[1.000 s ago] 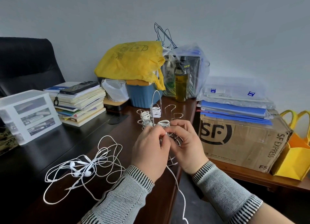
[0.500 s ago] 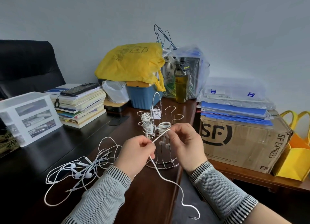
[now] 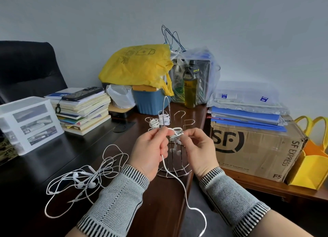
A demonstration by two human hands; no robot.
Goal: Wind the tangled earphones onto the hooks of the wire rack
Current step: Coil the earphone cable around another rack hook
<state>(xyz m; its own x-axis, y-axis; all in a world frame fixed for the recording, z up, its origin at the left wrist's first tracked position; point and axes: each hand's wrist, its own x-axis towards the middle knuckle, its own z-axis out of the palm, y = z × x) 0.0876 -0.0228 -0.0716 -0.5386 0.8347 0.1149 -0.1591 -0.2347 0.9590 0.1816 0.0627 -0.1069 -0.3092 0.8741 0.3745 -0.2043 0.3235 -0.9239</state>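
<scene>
At the far left of the dark desk (image 3: pixel 44 162) stands a white drawer unit (image 3: pixel 26 123), and behind it a black chair (image 3: pixel 28 68). Next comes a stack of books (image 3: pixel 83 110) with a phone (image 3: pixel 82 93) lying on top. In front of these, near the desk's front edge, a tangled bunch of white earphones (image 3: pixel 85 180) lies loose, its loops spread over the wood.

The left hand (image 3: pixel 150 153) is curled around a white earphone cable (image 3: pixel 179 181), pinching it between thumb and fingers just beside the wire rack (image 3: pixel 173 140); below the hand, the cable drops past the desk edge and curls in a loop. The rack stands upright near the desk's right edge. Three of its hooks carry wound white coils; two hooks toward the right are bare. The right hand (image 3: pixel 197 148) pinches the cable at the nearest coil, fingertips touching the wound hook, and earbuds hang below that coil, inside the rack.

Behind the rack sit a yellow bag (image 3: pixel 136 66) over a blue bin (image 3: pixel 150 101), then a bottle (image 3: pixel 190 89) of yellowish liquid against clear plastic bags (image 3: pixel 211 66). Further right, a cardboard box (image 3: pixel 257 148) marked SF Express carries blue folders (image 3: pixel 246 117), and a yellow tote (image 3: pixel 312 165) leans at the far right.
</scene>
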